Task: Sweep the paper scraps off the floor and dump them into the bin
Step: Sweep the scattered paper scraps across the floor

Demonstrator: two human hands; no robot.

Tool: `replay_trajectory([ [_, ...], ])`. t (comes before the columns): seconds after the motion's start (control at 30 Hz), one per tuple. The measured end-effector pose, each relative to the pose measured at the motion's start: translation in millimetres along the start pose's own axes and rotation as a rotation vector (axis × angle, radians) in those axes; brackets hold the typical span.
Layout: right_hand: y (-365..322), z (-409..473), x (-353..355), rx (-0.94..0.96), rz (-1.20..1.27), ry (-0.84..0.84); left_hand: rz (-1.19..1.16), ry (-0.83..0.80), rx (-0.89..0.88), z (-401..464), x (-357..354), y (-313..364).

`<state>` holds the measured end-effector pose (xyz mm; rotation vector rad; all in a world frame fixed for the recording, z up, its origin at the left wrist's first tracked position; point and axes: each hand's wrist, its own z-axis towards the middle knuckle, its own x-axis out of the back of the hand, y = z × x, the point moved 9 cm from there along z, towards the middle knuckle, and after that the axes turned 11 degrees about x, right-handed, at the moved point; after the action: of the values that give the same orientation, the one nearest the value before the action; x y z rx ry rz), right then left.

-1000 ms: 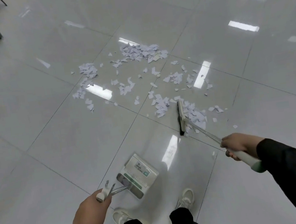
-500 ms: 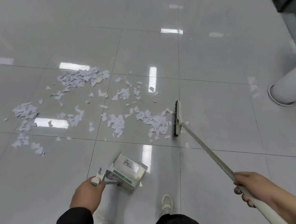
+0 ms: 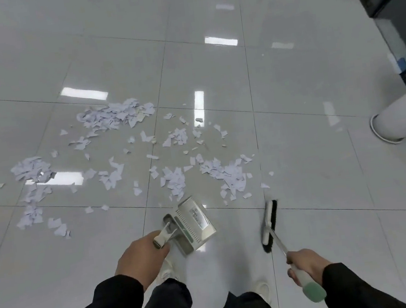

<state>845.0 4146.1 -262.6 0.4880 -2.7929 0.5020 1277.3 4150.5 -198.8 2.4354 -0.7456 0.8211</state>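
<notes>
Left hand: your left hand (image 3: 143,257) grips the handle of the grey-white plastic dustpan (image 3: 191,223), which is near your feet.
Right hand: your right hand (image 3: 305,265) is wrapped round the white, green-tipped broom (image 3: 270,225), its head near, right of the dustpan.
Scraps: the torn white paper scraps (image 3: 114,116) lie scattered over the glossy tiled floor (image 3: 298,141), farther out.
Progress: judging by this, nothing is in the dustpan; gathering, scooping and dumping remain.
Bin: not identifiable here.

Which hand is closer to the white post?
Right. The right hand grips the broom below the white post; the left hand, holding the dustpan, is farther away.
</notes>
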Motion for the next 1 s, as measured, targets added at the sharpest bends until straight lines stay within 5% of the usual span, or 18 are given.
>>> replay_trajectory([
  [0.17,-69.9,-15.9,-108.0,0.084,0.121,-0.074,0.091,-0.004,-0.071,24.0,39.7,-13.9],
  [0.33,-108.8,-31.4,-126.0,0.106,0.256,-0.028,0.140,-0.012,-0.089,41.6,55.8,-17.7],
  [1.0,-63.6,-19.9,67.7,0.036,0.270,0.313,0.014,-0.036,-0.125,76.4,74.6,75.4],
])
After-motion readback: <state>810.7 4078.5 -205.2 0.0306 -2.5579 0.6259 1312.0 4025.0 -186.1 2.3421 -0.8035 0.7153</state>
